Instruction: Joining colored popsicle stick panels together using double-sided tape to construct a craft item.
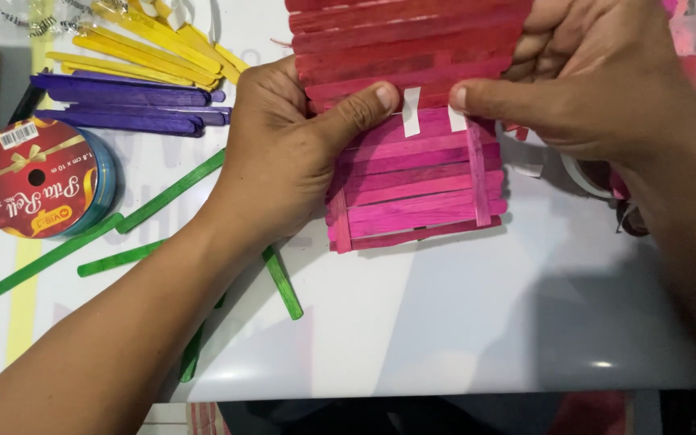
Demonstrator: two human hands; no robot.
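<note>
Your left hand (271, 157) and right hand (582, 76) both pinch two joined stick panels, red panel (404, 40) above pink panel (416, 185), over the white table (445, 322); two white tape strips (411, 113) bridge them.

hands (275, 161): bare | forearms: bare, sleeveless | nails: short, unpainted

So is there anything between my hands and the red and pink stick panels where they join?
Nothing visible. The left hand and right hand both rest directly on the stick panels, thumbs pressing by the white tape strips at the seam. Loose green sticks lie off to the side.
</note>
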